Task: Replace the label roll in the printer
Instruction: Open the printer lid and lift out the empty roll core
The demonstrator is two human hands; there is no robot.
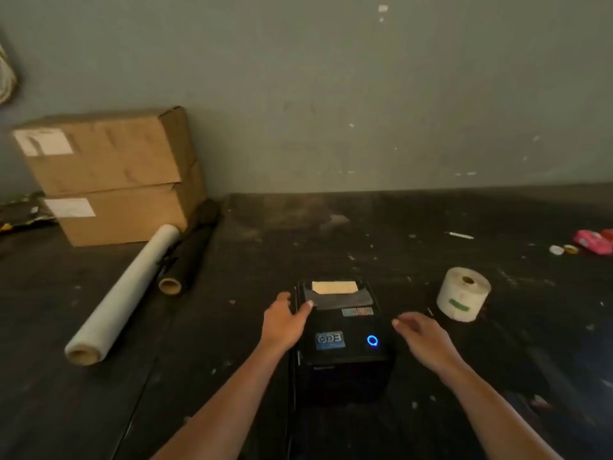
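- Printer (343, 340): black, on the dark table (431, 220), blue ring light (372, 340) lit on its top. Landmark for everything below.
- Lid looks down or nearly so; a pale strip of label (335, 287) shows at the printer's far edge. Whether the cover is latched cannot be told.
- Left hand (287, 322): laid against the printer's left top edge, thumb over the lid, fingers down the left side and mostly hidden. Loosely wrapped on the casing, no firm clench visible.
- Right hand (423, 340): just beside the printer's right side, fingers extended and relaxed, holding nothing. Contact with the casing uncertain; appears slightly clear.
- Label roll (463, 293): white, standing on end, core hole up, green mark on its side. Right of the printer and a little beyond it, apart from it, untouched.
- Judgement: early stage. Lid not opened, old roll presumably inside, fresh roll not picked up.
- Left to do: open cover, lift out spent roll or core, seat the new roll, feed the label end, close.
- Left of the printer: a clear film roll (122, 293) and a dark roll (190, 254), with two stacked cardboard boxes (109, 174) further back.
- Far right of the printer: small red item (593, 241), blurred.
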